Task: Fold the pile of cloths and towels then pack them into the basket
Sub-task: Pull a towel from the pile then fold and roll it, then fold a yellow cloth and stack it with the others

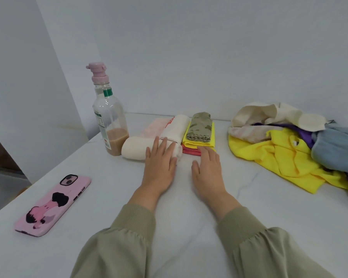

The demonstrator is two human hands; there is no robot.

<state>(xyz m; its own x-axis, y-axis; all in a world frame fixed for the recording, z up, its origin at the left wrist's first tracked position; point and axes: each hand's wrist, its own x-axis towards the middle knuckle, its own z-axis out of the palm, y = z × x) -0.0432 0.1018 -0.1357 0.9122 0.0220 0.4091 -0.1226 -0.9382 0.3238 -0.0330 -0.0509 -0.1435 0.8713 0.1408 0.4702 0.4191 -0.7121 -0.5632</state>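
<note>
The only container I can see is the bottle (109,117), upright at the far left of the table (269,217). It is clear, with a pink cap, and holds a shallow layer of brown liquid at the bottom. Its label is too small to read.

Just right of it lies a folded cream towel (135,148). My left hand (159,163) rests flat on the towel's right end with the fingers straight, and covers that end. Behind it a second cream towel (177,125) lies lengthwise. It has a red print that I cannot make out. A pink towel (153,126) lies beyond, mostly hidden by the two cream ones.

Right of these is the folded stack (199,141): a green cloth (200,127) on top, a yellow one under it, and a red one at the bottom with only its near edge showing. My right hand (207,167) lies on the table with straight fingers, its tips touching the near edge of the stack. I cannot tell which layer they touch. The hands are side by side and apart, and neither grips anything.

The unfolded pile (289,149) sits at the far right, well apart from the stack, with cream, yellow, purple and grey-blue pieces tangled together. The frame edge cuts off its right side. A phone (52,205) in a pink case lies face down at the near left.
</note>
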